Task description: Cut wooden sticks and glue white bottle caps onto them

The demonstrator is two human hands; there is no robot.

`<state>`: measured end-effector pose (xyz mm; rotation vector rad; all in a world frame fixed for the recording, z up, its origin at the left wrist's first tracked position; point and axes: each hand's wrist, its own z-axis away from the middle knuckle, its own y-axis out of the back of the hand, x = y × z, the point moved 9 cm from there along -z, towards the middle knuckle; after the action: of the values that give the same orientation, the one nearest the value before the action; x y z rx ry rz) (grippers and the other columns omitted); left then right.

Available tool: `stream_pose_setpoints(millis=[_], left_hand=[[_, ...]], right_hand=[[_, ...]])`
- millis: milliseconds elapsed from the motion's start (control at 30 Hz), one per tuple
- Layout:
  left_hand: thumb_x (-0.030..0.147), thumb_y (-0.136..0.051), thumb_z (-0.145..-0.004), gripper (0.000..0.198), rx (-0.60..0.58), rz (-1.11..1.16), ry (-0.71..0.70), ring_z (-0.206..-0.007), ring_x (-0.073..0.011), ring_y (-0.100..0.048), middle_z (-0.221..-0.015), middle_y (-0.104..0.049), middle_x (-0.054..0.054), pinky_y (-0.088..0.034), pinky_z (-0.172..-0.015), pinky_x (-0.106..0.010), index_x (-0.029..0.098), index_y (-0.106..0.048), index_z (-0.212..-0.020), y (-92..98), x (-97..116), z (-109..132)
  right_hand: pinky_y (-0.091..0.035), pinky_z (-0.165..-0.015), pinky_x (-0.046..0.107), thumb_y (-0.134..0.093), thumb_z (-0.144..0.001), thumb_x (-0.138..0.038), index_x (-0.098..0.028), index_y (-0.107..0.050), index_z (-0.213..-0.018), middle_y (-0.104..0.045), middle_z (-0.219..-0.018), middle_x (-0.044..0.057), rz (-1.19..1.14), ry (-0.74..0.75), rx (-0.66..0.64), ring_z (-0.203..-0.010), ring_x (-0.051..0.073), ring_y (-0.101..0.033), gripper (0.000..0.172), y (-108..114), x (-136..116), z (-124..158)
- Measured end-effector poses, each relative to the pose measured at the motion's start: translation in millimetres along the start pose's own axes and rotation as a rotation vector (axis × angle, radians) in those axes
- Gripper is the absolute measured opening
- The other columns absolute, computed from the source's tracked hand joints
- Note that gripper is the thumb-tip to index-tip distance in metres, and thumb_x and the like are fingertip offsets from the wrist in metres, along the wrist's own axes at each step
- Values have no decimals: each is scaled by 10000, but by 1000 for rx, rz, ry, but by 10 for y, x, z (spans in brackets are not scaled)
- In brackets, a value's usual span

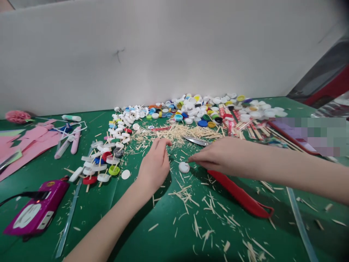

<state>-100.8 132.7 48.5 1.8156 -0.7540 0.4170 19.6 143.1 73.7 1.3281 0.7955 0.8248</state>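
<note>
My left hand (154, 163) is over the green table with its fingers loosely bent and a little apart; nothing shows in them. My right hand (215, 154) has its fingers pressed together, tips beside a round white bottle cap (184, 167) that lies on the table. Whatever those fingers may pinch is too small to make out. A pointed metal blade (196, 141) emerges behind the right hand, and a long red handle (240, 194) with a loop at its end lies in front. The hand hides whether the two are joined. Wood splinters (185, 196) are scattered around.
Caps threaded on sticks (98, 167) stand left of my hands. Loose coloured caps (191, 105) line the white wall, beside paper-wrapped sticks (245, 125). At left are a purple power bank (38, 207) with a cable, a glue gun (69, 140) and pink paper (35, 145).
</note>
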Motion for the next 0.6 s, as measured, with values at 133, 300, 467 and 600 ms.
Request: stream_pose_setpoints(millis=[133,300,467,600], left_hand=[[126,-292,-909,199,-9,3,-5,-932,-189,-546,-1019,-529,-64,-458,-787,-342,215,-456,-979,-14,6,4],[128,-284,-912,202,-31,-2,-19,-939,-192,-547,-1006,-528,-63,-466,-784,-338,217,-456,-971,-35,24,13],[141,-300,-915,194,-35,3,-18,-938,-192,-552,-1016,-538,-59,-465,-807,-346,215,-468,-977,-43,25,19],[157,-335,-908,176,-26,28,-24,-902,-183,-559,-1013,-549,-57,-467,-801,-344,214,-482,-987,-42,40,21]], right_hand=[[-324,-525,264,-472,-831,-181,-228,-678,-897,-669,-729,10,53,94,-123,-594,130,-566,221,-95,-139,-83],[-263,-486,266,-510,-803,-168,-222,-666,-778,-643,-664,2,134,80,-217,-536,119,-526,167,-98,-182,-211],[-239,-471,263,-507,-805,-181,-215,-669,-720,-610,-603,5,186,74,-249,-490,112,-468,186,-74,-214,-327],[-219,-445,257,-509,-780,-162,-198,-669,-672,-552,-544,-4,174,58,-287,-430,90,-366,197,-60,-255,-397]])
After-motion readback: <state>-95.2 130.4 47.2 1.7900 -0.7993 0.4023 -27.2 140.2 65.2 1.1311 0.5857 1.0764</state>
